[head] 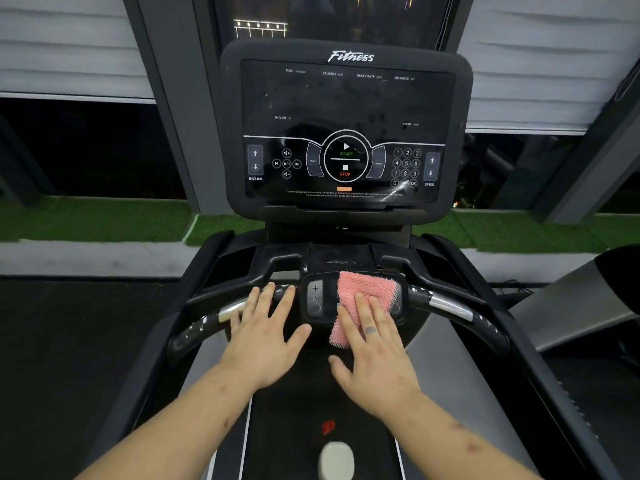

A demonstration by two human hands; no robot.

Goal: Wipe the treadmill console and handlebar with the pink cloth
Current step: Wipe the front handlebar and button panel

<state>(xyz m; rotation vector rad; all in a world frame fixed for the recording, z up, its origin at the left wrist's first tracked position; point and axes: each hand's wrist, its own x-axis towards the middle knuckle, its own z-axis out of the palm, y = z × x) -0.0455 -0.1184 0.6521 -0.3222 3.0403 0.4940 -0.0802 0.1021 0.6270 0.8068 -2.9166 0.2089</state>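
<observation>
One right hand (372, 358) (fingers (362, 311) straight) presses pink cloth (365, 284).

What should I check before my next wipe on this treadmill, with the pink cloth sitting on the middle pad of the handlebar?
1. Pink cloth flat under the right hand on the centre pad: ok.
2. Left hand resting with straight fingers on the left handlebar: ok.
3. Console display dark, no readings lit: ok.
4. Console screen clean: not ok, specks and a smear show on it.
5. Right handlebar wiped: cannot tell.
</observation>
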